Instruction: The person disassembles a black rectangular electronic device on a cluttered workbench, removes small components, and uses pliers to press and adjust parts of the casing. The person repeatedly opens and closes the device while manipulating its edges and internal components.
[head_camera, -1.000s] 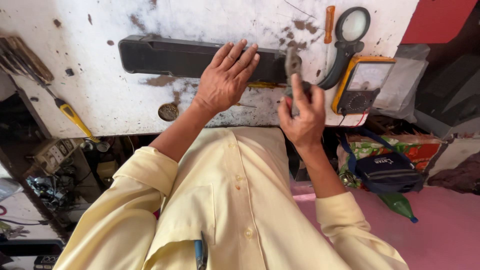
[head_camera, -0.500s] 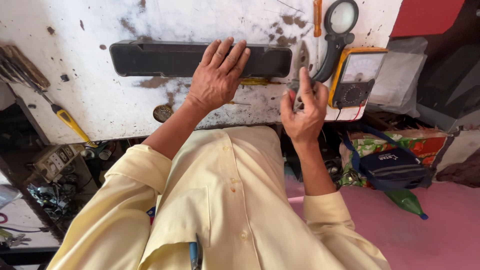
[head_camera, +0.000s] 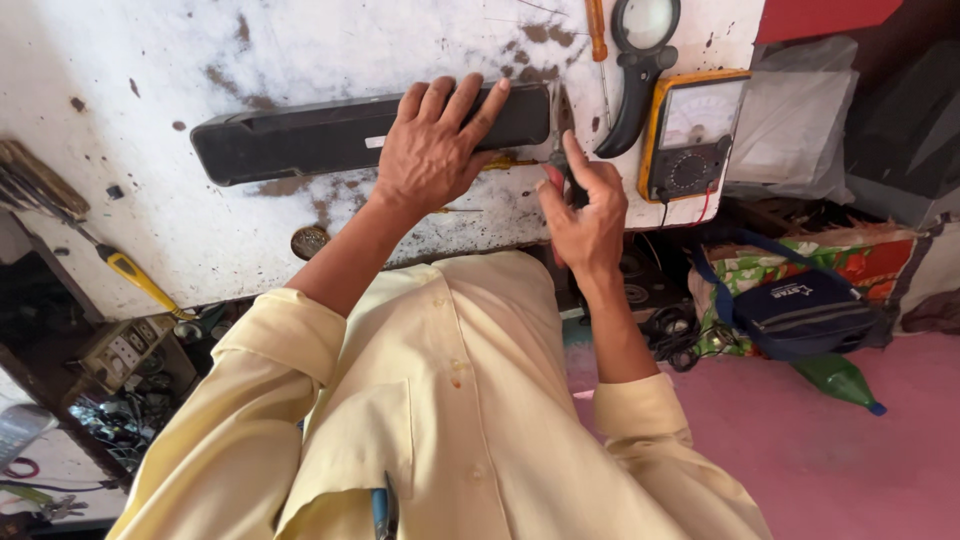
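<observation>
Long black device (head_camera: 300, 135) lies flat across the stained white table; pliers (head_camera: 556, 140) stand upright beside its end

Long case (head_camera: 300, 140) on bench (head_camera: 200, 60) — meter (head_camera: 695, 135) right

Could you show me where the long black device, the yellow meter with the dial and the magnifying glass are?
Long black device (head_camera: 290, 140), head view, on its bare top face.
Yellow meter (head_camera: 692, 135), head view, on its pale dial window.
Magnifying glass (head_camera: 646, 22), head view, on its round lens.
</observation>
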